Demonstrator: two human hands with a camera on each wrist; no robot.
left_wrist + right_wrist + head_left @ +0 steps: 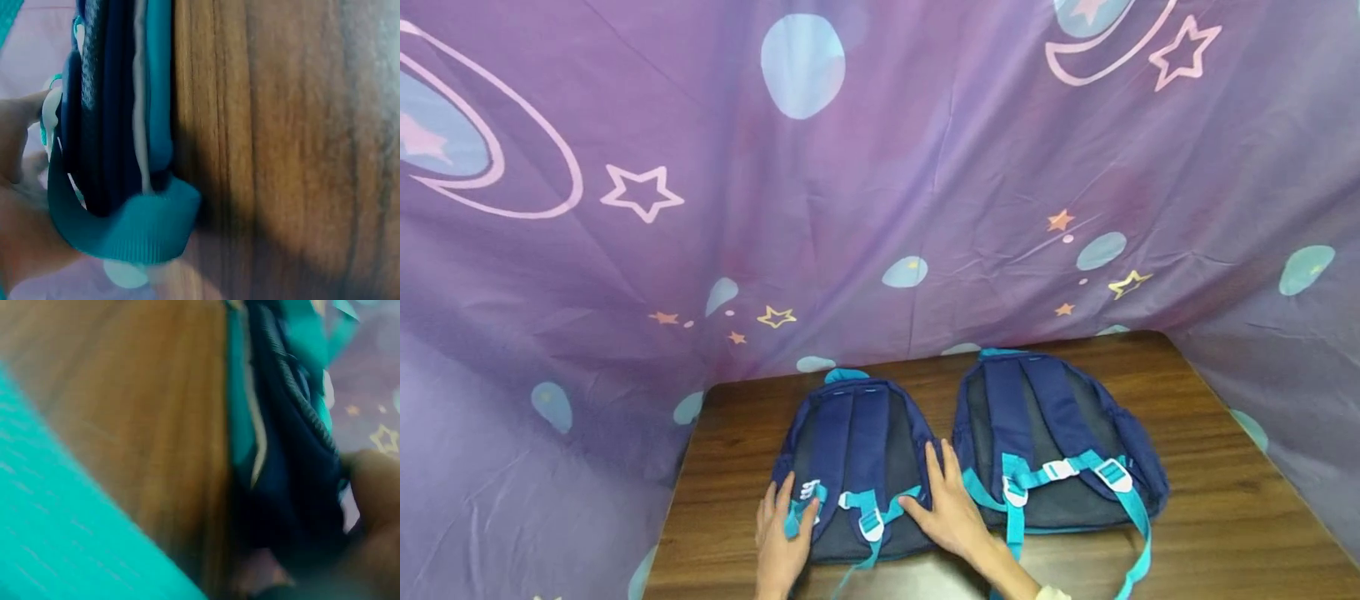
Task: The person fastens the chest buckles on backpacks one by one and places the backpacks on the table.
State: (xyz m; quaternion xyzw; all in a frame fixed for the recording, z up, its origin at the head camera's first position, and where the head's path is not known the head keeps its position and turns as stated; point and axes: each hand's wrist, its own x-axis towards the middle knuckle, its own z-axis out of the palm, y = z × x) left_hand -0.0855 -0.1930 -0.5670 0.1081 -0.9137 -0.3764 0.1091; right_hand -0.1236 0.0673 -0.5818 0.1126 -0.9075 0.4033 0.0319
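Two navy backpacks lie on the wooden table with their dark mesh backs and shoulder straps facing up. My left hand [780, 546] rests on the lower left side of the left backpack [867, 442], its thumb over the edge near a teal strap. Across from it, my right hand [951, 508] touches the same bag's lower right side, fingers extended and thumb on the back panel. A wide teal strap [144, 228] loops past the bag's bottom in the left wrist view. In the blurred right wrist view, my right hand [378, 494] is against the bag's side.
The right backpack [1045, 417] lies close beside my right hand. A white clip [1060, 470] joins its straps, and teal strap ends hang towards the front. A purple star-patterned cloth [865, 192] surrounds the table [1217, 483] at the back and sides.
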